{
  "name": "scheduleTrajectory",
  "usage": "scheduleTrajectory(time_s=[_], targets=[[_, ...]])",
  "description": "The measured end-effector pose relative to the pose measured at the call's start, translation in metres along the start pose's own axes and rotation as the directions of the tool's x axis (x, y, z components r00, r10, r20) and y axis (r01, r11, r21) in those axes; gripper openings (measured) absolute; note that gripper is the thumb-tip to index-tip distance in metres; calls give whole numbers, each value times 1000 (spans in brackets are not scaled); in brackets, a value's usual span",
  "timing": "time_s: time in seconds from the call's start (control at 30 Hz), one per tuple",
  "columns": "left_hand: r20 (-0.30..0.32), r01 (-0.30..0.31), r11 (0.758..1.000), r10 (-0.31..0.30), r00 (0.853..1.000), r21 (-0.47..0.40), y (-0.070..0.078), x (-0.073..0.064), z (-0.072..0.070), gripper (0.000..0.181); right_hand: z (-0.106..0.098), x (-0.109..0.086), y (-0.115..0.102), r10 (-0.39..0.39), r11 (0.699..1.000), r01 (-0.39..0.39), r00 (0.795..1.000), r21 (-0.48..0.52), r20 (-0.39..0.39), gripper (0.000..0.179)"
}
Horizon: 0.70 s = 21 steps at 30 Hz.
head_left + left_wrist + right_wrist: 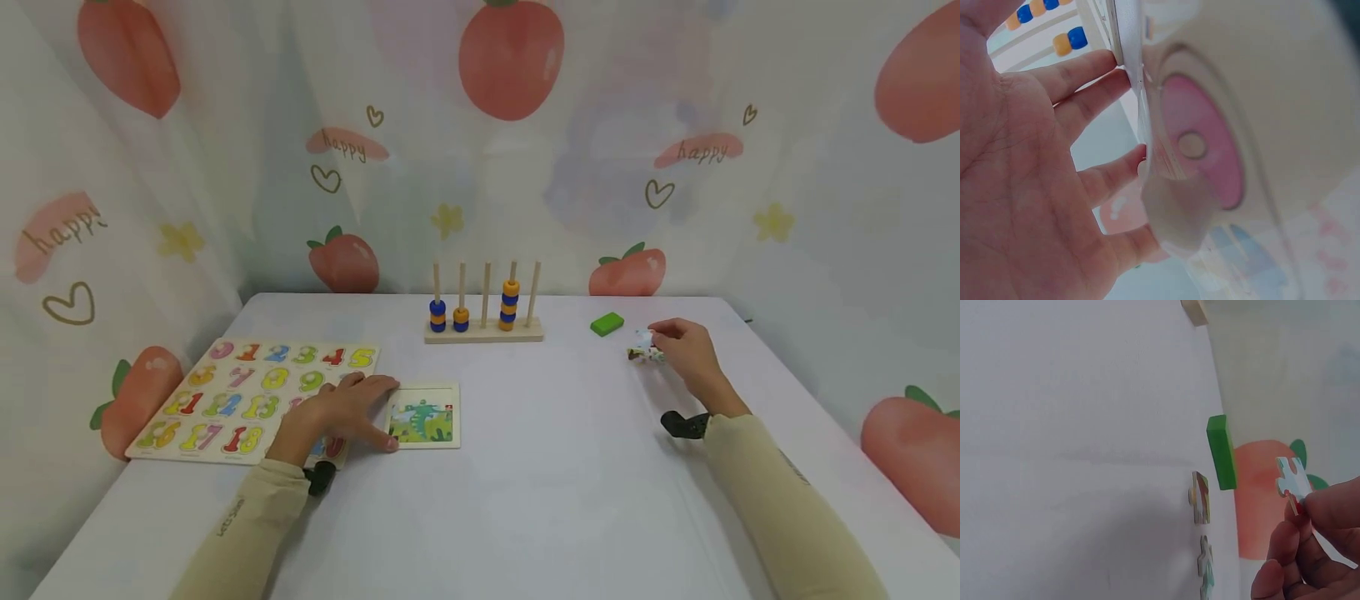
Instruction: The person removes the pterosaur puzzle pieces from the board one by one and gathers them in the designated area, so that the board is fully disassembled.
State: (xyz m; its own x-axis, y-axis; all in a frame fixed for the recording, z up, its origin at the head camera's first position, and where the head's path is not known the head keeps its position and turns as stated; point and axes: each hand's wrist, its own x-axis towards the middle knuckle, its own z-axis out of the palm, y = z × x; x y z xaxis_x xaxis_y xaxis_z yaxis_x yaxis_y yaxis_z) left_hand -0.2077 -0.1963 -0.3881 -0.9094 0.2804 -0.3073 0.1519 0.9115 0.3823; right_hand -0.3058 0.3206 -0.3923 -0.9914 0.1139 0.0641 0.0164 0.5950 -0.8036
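Right hand (692,357) pinches jigsaw piece (1295,479), distinct only in wrist view; left hand (336,414), splayed, perhaps touches dinosaur puzzle (423,421)

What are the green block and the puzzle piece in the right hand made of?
The green block looks like painted wood or plastic: smooth, evenly coloured. The held puzzle piece seems printed wood or thick card: tan edge, pictured face.

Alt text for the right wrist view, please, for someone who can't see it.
The right hand pinches a small jigsaw piece at the lower right. Left of it in the picture, a green block and other puzzle pieces rest on a white table, before a fruit-print backdrop.
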Motion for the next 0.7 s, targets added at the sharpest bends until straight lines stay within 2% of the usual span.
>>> scheduleTrajectory(time_s=[0.4, 0.7], targets=[[-22, -7, 1000, 7, 1000, -8, -6, 1, 7, 99, -17, 0, 15, 45, 999, -46, 997, -23, -56, 42], [-28, -11, 1000, 11, 1000, 7, -4, -2, 4, 100, -35, 4, 26, 73, 995, -79, 993, -54, -97, 43]])
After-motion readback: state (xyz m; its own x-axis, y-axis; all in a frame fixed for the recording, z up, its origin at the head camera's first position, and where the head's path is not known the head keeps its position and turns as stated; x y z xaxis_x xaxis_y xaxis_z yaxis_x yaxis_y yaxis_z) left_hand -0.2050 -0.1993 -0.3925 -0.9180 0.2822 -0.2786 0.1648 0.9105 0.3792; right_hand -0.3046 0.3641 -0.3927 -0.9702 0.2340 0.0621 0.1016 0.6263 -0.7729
